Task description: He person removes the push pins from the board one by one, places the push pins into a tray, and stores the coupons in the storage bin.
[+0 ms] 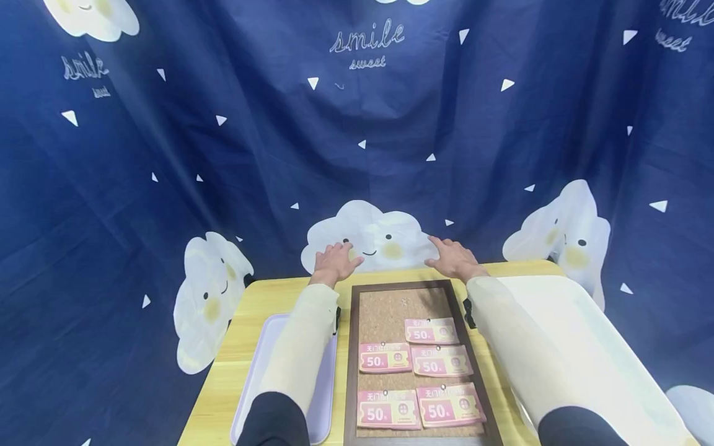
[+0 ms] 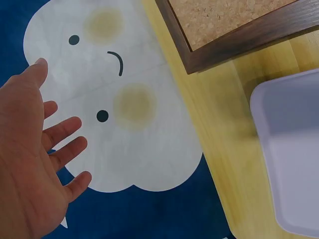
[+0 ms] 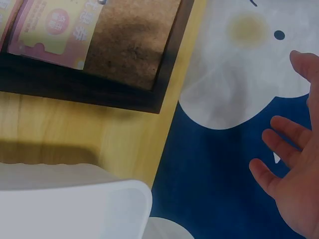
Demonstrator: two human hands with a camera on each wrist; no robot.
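Both hands, left hand [image 1: 334, 260] and right hand [image 1: 454, 259], reach past the surface's far edge, each grip spread and holding nothing. Sleeves hide parts of the purple tray [image 1: 262, 347] and white tray [image 1: 563, 322]; the cork board [image 1: 390, 310] is cut off below.

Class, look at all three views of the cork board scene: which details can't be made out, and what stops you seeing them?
- Small print on the pink coupons: too small in the head view.
- Near end of the cork board: cut off by the bottom edge in the head view.
- Lavender tray: partly covered by the left sleeve in the head view.
- White tray: blurred and cut off in the right wrist view.
- Right hand: thumb and wrist cut off by that frame's edge.
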